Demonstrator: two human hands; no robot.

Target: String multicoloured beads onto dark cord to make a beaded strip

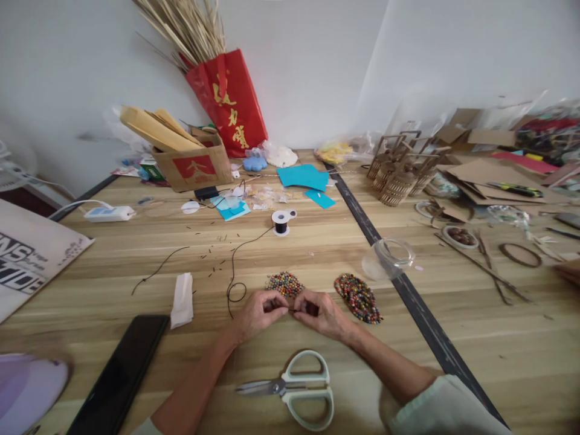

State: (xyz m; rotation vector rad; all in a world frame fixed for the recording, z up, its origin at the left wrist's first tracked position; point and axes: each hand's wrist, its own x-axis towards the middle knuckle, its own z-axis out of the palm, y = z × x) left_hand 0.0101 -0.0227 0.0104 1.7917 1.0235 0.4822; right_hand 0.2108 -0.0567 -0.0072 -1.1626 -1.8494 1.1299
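As both hands meet at lower centre, left hand [258,313] and right hand [319,313] pinch thin black cord [232,275]; threading step likely, next needs a bead lined up. Cord runs from the fingers toward the upper-centre black thread spool [281,222]. Multicoloured bead piles [357,297] sit just beyond; white-handled scissors [294,389] below.

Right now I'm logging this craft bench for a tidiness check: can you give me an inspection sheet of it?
Surface: wooden table, dark strip across it.
Job's things: black cord from spool; two bead piles.
Clutter: scissors, phone, tissue, plastic cup, blue paper, cardboard box.
Hands: left hand and right hand pinch the cord.
Cables: power strip.
Surroundings: white wall, red bag.
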